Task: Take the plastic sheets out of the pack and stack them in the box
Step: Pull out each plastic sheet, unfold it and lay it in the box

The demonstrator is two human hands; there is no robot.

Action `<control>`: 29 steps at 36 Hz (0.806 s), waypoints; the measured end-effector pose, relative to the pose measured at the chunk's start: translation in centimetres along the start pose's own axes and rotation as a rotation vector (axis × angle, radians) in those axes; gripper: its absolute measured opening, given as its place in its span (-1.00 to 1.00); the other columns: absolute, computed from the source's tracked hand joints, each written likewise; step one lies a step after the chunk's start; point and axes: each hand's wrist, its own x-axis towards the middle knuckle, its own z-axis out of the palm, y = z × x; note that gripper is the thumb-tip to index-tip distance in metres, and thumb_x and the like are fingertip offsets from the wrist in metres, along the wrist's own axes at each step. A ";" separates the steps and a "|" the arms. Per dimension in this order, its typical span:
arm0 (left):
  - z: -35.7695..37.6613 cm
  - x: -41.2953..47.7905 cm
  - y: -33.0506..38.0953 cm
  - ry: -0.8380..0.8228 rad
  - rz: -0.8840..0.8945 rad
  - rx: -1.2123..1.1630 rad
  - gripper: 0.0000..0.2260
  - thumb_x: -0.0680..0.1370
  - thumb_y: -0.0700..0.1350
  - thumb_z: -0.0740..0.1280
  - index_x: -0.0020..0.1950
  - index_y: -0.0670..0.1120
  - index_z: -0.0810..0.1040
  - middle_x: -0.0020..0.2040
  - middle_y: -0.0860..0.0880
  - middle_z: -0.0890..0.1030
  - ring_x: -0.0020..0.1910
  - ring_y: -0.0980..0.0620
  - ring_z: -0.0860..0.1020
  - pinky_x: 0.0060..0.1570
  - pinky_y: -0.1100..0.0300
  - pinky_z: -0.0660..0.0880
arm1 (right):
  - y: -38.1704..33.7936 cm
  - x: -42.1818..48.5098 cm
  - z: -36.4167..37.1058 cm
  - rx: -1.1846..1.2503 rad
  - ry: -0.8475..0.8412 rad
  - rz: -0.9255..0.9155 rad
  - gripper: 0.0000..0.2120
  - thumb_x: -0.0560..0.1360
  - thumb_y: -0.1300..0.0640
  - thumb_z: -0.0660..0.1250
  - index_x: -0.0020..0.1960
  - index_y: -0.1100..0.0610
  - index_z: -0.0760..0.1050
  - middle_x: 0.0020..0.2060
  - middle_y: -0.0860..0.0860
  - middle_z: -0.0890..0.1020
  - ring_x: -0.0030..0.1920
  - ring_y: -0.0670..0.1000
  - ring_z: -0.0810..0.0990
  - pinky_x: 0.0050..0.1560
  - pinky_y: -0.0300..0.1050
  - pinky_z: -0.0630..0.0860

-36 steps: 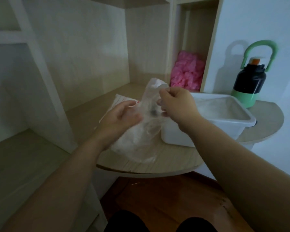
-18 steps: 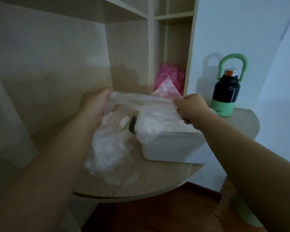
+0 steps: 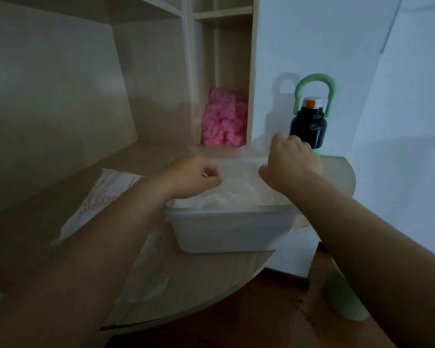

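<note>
Apparently pinched, plastic sheet (image 3: 239,167) between left hand (image 3: 194,178), right hand (image 3: 290,160) (above box (image 3: 231,229)).

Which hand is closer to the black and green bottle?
The right hand. It is just in front of the bottle, pinching the plastic sheet. The left hand holds the sheet's other end, farther left over the box.

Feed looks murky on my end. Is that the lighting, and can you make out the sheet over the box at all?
Head view: dim, bluish light throughout with no glare. The bottle throws a soft shadow on the wall to its left. The plastic sheet, pinched between the left hand and right hand over the box, is faint and slightly blurred. The shelf unit edges lean from wide-angle distortion.
</note>
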 end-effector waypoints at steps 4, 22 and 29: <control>0.7 0.7 -0.3 -0.027 -0.060 0.052 -0.93 0.49 -0.03 0.41 -0.16 0.06 0.54 -0.16 0.15 0.58 -0.06 0.06 0.58 0.02 0.14 0.51 | -0.3 0.7 0.3 0.114 -0.037 -0.289 -0.84 0.53 0.14 0.27 0.10 0.11 0.44 0.04 0.06 0.53 -0.02 0.04 0.48 -0.02 -0.09 0.47; 2.4 1.9 -0.8 -0.503 -0.086 0.488 -0.55 0.57 -0.01 0.27 0.46 0.08 0.33 0.47 -0.05 0.26 0.41 -0.10 0.27 0.40 -0.07 0.25 | -0.5 2.1 5.0 -0.100 -0.805 -0.310 -0.39 0.56 0.01 0.27 0.51 0.13 0.12 0.49 0.11 0.21 0.46 0.13 0.20 0.43 0.01 0.12; 1.5 1.1 0.2 -0.426 -0.136 0.389 -0.58 0.56 0.00 0.32 0.41 0.00 0.40 0.36 -0.03 0.45 0.27 -0.04 0.44 0.23 0.10 0.38 | -0.5 1.9 4.4 -0.068 -0.738 -0.258 -0.39 0.52 -0.03 0.32 0.48 0.15 0.22 0.44 0.09 0.30 0.42 0.11 0.28 0.41 0.00 0.19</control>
